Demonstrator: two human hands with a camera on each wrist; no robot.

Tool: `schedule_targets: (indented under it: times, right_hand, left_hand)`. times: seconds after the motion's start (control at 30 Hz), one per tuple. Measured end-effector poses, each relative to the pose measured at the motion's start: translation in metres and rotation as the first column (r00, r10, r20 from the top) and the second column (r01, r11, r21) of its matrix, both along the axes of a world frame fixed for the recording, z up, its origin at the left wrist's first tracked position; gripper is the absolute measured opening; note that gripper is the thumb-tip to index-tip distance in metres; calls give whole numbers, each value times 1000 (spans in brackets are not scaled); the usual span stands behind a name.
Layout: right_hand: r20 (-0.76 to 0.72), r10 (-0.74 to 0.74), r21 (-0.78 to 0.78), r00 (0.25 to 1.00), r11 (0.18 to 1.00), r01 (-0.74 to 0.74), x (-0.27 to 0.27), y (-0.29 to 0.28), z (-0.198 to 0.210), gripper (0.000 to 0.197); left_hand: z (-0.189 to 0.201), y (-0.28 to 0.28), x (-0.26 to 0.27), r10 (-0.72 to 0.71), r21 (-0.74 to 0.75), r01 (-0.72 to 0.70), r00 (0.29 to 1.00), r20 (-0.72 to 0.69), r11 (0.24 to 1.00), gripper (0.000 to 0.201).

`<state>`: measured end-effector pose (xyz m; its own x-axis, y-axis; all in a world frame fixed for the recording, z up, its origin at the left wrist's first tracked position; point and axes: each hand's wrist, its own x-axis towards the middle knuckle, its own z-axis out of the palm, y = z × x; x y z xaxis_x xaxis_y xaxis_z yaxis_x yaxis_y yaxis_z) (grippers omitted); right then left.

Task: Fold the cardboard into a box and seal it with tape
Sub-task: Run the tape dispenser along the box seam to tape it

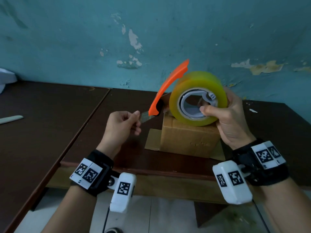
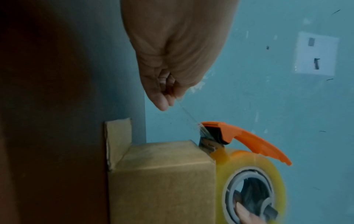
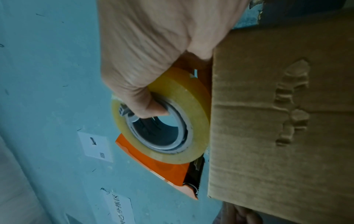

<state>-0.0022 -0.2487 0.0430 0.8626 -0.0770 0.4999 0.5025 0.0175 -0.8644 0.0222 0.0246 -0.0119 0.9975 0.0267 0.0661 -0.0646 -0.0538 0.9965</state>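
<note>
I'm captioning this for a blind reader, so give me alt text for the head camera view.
A person's right hand holds a yellowish tape roll in an orange dispenser over a cardboard box, while the left hand pinches the pulled-out tape end, above a dark brown table.

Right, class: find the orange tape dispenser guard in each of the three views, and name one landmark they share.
Head: orange guard arcs up left of the tape roll, centre.
Left wrist: lower right, above the roll.
Right wrist: lower centre, under the roll.
Shared landmark: the cardboard box beside the roll.
</note>
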Motion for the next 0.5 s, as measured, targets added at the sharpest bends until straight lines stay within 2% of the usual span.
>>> schedule_targets:
  times: [0.13,0.23,0.37,0.5]
  right_hand:
    - [-5,16,26,1000,1000,-16,1,0,-1,43]
    - [-3,20,24,1000,1000,-20,2,-1,-1,44]
    - [-3,20,29,1000,999,-20,2,-1,-1,46]
    - [9,26,13,1000,1000,-27,1,0,-1,44]
  left_hand:
    - [-2,-14,0,-2,-43,-2,996,-91,999,29]
    - [-5,-24,2,-39,2,39,991,-130,999,30]
    - [-11,-39,1,-44,241,64,995,-87,968,35]
    - [-14,-52,-2,-31,497,-5,997,64,868,38]
